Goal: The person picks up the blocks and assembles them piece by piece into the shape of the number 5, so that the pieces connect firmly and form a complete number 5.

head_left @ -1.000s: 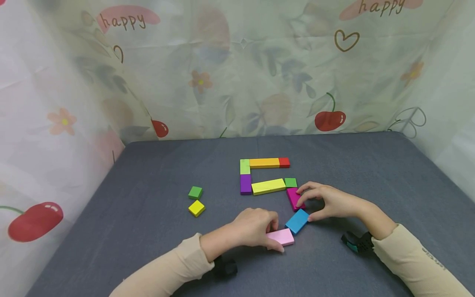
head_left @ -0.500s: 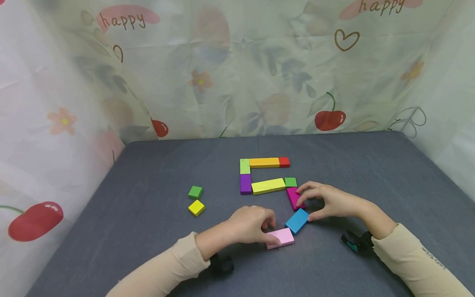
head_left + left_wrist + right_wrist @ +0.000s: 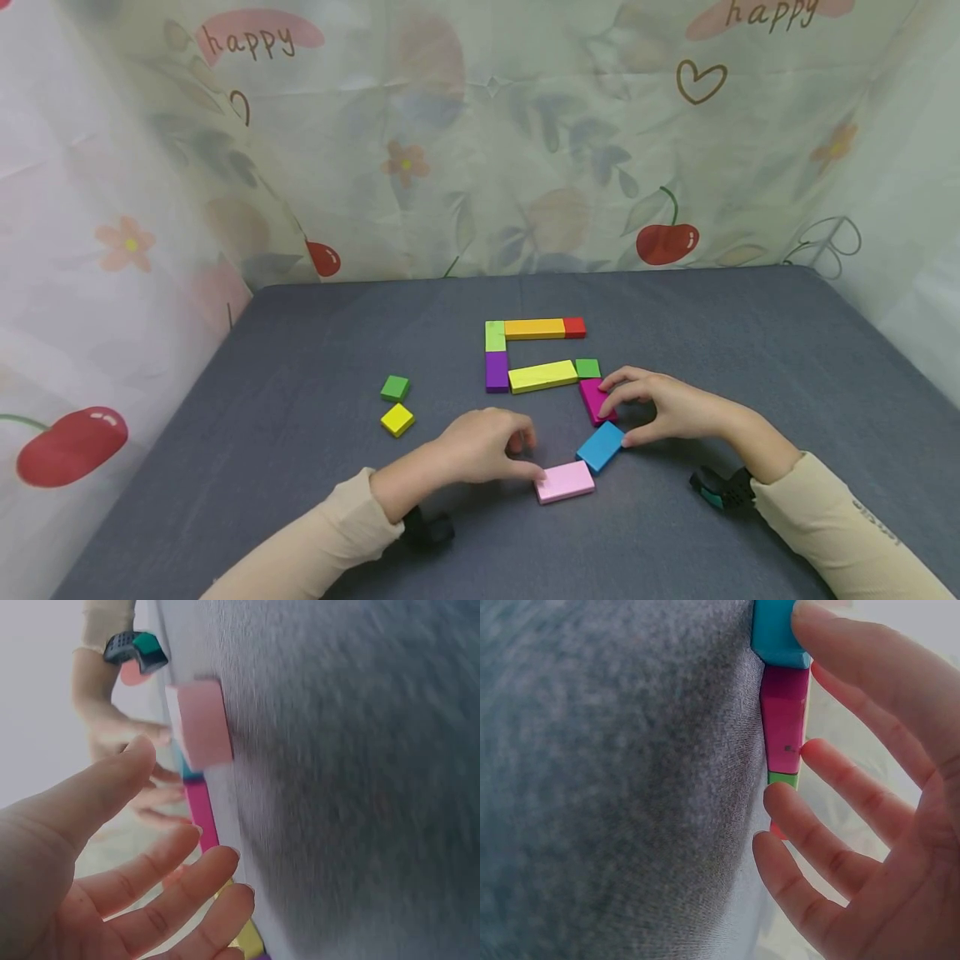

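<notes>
A pale pink block (image 3: pixel 565 482) lies flat on the grey cloth. My left hand (image 3: pixel 517 454) is just left of it, fingers loose and holding nothing, with only the thumb tip near the block's corner. The left wrist view shows that hand (image 3: pixel 150 847) with straight fingers, apart from the pink block (image 3: pixel 201 724). My right hand (image 3: pixel 626 408) arches over two blocks: its fingers touch the magenta block (image 3: pixel 595 400) and its thumb rests against the blue block (image 3: pixel 600 446). In the right wrist view the fingers (image 3: pixel 817 761) lie on the magenta block (image 3: pixel 784 727) and the thumb on the blue block (image 3: pixel 776 630).
Behind the hands lies a row of flat blocks: light green (image 3: pixel 495 336), orange (image 3: pixel 534 328), red (image 3: pixel 574 327), purple (image 3: pixel 497 371), long yellow (image 3: pixel 542 376), small green (image 3: pixel 587 367). A green cube (image 3: pixel 394 387) and a yellow cube (image 3: pixel 397 419) sit to the left. A printed curtain (image 3: pixel 480 150) surrounds the table.
My left hand has let go of the pink block and drawn back to the left; the block stays where it was. The right hand has not moved.
</notes>
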Available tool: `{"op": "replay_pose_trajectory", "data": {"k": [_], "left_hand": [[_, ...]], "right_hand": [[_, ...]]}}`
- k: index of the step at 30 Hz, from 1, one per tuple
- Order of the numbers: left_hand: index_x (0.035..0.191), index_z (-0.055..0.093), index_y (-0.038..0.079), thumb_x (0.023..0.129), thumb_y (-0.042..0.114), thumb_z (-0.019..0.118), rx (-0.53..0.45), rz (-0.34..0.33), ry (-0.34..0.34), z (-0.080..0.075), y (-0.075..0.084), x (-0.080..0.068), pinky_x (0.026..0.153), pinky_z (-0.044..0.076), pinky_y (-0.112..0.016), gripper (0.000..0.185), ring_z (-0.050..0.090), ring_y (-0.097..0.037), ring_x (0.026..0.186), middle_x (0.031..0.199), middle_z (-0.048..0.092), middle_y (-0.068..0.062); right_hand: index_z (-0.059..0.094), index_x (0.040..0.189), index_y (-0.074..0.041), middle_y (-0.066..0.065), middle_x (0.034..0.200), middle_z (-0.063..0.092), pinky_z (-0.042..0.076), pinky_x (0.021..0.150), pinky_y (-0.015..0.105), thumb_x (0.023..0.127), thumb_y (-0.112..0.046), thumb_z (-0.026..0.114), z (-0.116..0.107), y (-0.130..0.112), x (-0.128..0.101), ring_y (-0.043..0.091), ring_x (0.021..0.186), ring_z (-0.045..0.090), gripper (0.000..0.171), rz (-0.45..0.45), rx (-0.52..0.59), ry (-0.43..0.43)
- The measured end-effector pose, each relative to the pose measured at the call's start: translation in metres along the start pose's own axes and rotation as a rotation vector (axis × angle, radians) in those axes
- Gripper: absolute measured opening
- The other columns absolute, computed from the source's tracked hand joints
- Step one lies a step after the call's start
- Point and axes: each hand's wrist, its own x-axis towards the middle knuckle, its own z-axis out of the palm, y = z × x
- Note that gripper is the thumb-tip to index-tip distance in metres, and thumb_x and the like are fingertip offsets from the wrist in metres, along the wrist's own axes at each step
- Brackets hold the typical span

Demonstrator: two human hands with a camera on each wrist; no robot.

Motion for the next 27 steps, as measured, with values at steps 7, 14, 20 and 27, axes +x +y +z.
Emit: {"op": "replay_pose_trajectory", "data": {"k": [7,14,20,27], "left_hand": [[0.101,0.067,0.017,0.08,0.04,0.071,-0.047,0.016,0.038,-0.013,-0.018,-0.009,0.076,0.048,-0.026,0.032,0.059,-0.011,0.086,0.095,0.067,0.002],[0.1,0.066,0.012,0.081,0.032,0.072,-0.096,0.02,0.092,-0.027,-0.04,-0.019,0.083,0.049,-0.035,0.029,0.06,-0.017,0.094,0.099,0.067,-0.002],[0.1,0.065,0.01,0.081,0.031,0.072,-0.094,-0.052,0.16,-0.036,-0.064,-0.029,0.08,0.049,-0.032,0.029,0.059,-0.018,0.093,0.097,0.066,-0.003],[0.103,0.065,0.008,0.079,0.026,0.074,-0.134,-0.126,0.199,-0.043,-0.095,-0.043,0.082,0.048,-0.036,0.031,0.058,-0.023,0.094,0.102,0.065,-0.008]], "right_hand": [[0.066,0.104,-0.026,0.009,0.129,0.05,0.041,0.094,0.054,0.079,-0.028,0.074,0.0,0.0,0.0,0.031,0.12,0.044,0.027,-0.005,-0.003,0.001],[0.066,0.105,-0.026,0.009,0.129,0.05,0.041,0.094,0.052,0.079,-0.028,0.074,0.001,0.002,0.0,0.031,0.12,0.045,0.027,-0.013,0.002,0.001],[0.065,0.105,-0.027,0.009,0.129,0.049,0.041,0.094,0.054,0.079,-0.029,0.074,0.001,0.002,0.0,0.031,0.121,0.044,0.027,-0.004,0.004,-0.002],[0.066,0.105,-0.027,0.009,0.129,0.049,0.041,0.095,0.055,0.078,-0.029,0.074,0.0,0.001,0.0,0.032,0.121,0.043,0.028,0.006,0.006,-0.003]]}}
